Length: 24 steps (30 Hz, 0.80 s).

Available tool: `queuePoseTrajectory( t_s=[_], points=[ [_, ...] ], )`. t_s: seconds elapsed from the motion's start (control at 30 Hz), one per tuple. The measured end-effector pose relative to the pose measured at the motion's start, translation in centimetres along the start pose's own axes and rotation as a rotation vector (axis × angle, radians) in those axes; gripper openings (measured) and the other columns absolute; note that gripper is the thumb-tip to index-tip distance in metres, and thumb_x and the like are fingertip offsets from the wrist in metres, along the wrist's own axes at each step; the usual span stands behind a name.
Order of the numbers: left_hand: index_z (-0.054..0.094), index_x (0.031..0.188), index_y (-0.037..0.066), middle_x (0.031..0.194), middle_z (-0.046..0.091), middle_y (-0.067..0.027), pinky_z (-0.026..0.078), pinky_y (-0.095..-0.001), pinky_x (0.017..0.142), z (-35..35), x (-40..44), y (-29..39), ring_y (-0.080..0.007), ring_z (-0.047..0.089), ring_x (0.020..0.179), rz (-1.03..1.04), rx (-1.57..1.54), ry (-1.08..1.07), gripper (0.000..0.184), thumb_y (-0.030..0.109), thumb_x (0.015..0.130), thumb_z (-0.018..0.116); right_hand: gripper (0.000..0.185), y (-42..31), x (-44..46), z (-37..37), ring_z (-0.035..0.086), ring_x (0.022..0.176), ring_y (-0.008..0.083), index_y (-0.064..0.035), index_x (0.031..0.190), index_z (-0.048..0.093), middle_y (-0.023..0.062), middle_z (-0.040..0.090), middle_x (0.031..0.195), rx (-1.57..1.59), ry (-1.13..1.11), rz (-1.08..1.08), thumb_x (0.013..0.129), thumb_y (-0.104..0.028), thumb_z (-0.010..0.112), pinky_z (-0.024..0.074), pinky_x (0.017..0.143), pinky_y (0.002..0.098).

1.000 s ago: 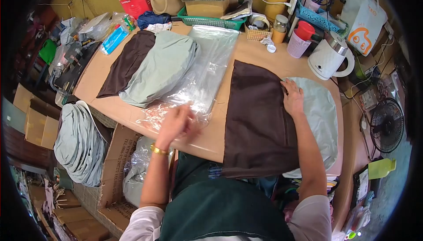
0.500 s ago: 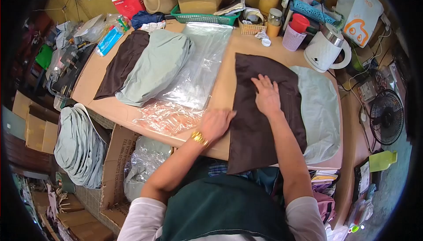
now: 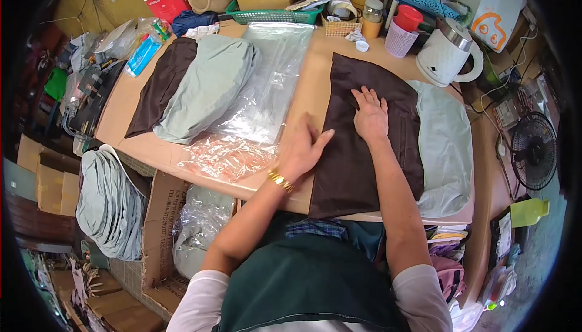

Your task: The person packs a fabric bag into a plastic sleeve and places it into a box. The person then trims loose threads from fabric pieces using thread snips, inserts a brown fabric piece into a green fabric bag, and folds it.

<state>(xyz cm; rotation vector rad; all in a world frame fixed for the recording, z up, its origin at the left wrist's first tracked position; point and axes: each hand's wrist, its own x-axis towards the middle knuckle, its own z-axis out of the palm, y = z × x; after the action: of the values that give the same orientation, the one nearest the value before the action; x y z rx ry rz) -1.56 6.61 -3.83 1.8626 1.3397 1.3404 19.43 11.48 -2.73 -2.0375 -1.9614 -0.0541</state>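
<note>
The smooth dark brown fabric piece (image 3: 351, 171) lies on the tan counter (image 3: 316, 68), with a pale grey-green cloth (image 3: 445, 150) showing along its right side; the right hand (image 3: 371, 117) rests palm-down on the brown, fingers slightly spread, pinching nothing; the left hand (image 3: 301, 149) hangs by the brown's left edge, thumb held apart, fingers blurred, and I can't tell whether it touches; the step in hand looks like flattening and squaring the fabric; the next move seems to call for a steady right palm and a light left-hand touch on that edge.
</note>
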Motion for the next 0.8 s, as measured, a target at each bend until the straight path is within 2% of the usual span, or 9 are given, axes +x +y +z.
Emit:
queuePoseTrajectory(
  t_s=[0.07,0.1,0.2,0.27,0.33,0.53,0.6,0.63,0.8],
  points=[
    [0.066,0.103,-0.003,0.081,0.066,-0.022,0.051,-0.0347,0.069,-0.6,1.5,3.2,-0.0232,0.068,0.08,-0.203,0.381,-0.527,0.041,0.037,0.095,0.059,0.047,0.1,0.0,0.0,0.037,0.139,0.0272,-0.0169,0.136,0.051,0.0086,0.044,0.147,0.002,0.005,-0.001,0.09,-0.009,0.05,0.0246,0.115,0.0492],
    [0.066,0.084,-0.002,0.062,0.059,-0.0187,0.047,-0.0353,0.064,-0.2,0.9,0.8,-0.0191,0.064,0.067,-0.08,0.194,-0.534,0.044,0.039,0.095,0.058,0.047,0.2,0.0,0.0,0.038,0.138,0.027,-0.0166,0.136,0.052,0.0084,0.045,0.146,0.008,0.008,-0.012,0.089,-0.01,0.051,0.0248,0.115,0.049],
    [0.062,0.078,-0.003,0.063,0.058,-0.016,0.045,-0.0355,0.061,-4.0,0.1,2.6,-0.0192,0.057,0.06,-0.301,-0.034,-0.699,0.046,0.039,0.095,0.057,0.044,-0.1,-0.1,0.4,0.04,0.137,0.0268,-0.0152,0.133,0.054,0.0084,0.048,0.144,0.063,0.043,-0.035,0.089,-0.01,0.051,0.0256,0.115,0.049],
    [0.058,0.071,-0.001,0.058,0.052,-0.0116,0.042,-0.0345,0.058,-4.5,-1.4,1.9,-0.0169,0.048,0.055,-0.261,-0.089,-0.63,0.047,0.038,0.097,0.055,0.043,-1.1,-0.4,0.6,0.041,0.136,0.027,-0.0134,0.13,0.055,0.0096,0.049,0.143,0.088,0.042,-0.072,0.088,-0.009,0.053,0.027,0.114,0.0483],
    [0.062,0.076,-0.001,0.064,0.059,-0.0172,0.045,-0.0394,0.064,-6.3,-1.6,3.2,-0.0275,0.057,0.061,-0.373,0.067,-0.708,0.046,0.037,0.099,0.05,0.043,-1.9,-0.6,0.8,0.041,0.136,0.0272,-0.0126,0.129,0.056,0.011,0.049,0.143,0.14,0.046,-0.137,0.086,-0.009,0.056,0.0279,0.114,0.0477],
    [0.052,0.069,0.005,0.055,0.043,-0.0022,0.037,-0.0283,0.054,-9.8,-2.9,0.8,-0.0115,0.042,0.054,-0.394,-0.07,-0.567,0.044,0.036,0.101,0.049,0.037,-2.3,-0.2,-0.5,0.049,0.127,0.0311,-0.0088,0.12,0.058,0.0132,0.057,0.128,0.309,0.361,-0.21,0.084,0.0,0.06,0.0427,0.101,0.0438],
    [0.053,0.07,0.009,0.058,0.044,0.0038,0.032,-0.0236,0.051,-9.9,-3.3,0.8,-0.0067,0.036,0.054,-0.574,-0.429,-0.49,0.041,0.035,0.102,0.05,0.03,-3.1,-0.2,-2.7,0.058,0.112,0.0311,-0.0099,0.116,0.058,0.0132,0.059,0.122,0.533,0.172,-0.071,0.086,-0.003,0.061,0.0492,0.089,0.0424],
    [0.053,0.07,0.009,0.058,0.044,0.0038,0.032,-0.0236,0.051,-9.8,-3.6,0.9,-0.0067,0.036,0.054,-0.578,-0.432,-0.474,0.041,0.035,0.102,0.05,0.027,-3.3,-0.2,-2.7,0.064,0.097,0.0304,-0.0107,0.114,0.057,0.0116,0.061,0.112,0.545,0.236,-0.158,0.087,-0.01,0.065,0.0518,0.078,0.0407],
    [0.054,0.079,0.011,0.068,0.047,0.0059,0.031,-0.0194,0.053,-8.4,-4.3,1.5,-0.004,0.036,0.057,-0.645,-0.878,-0.232,0.034,0.036,0.102,0.05,0.028,-6.6,-3.8,-8.2,0.064,0.082,0.0274,-0.0072,0.107,0.063,0.0096,0.059,0.093,0.495,-0.02,-0.28,0.082,-0.015,0.072,0.05,0.072,0.0356]
  ],
)
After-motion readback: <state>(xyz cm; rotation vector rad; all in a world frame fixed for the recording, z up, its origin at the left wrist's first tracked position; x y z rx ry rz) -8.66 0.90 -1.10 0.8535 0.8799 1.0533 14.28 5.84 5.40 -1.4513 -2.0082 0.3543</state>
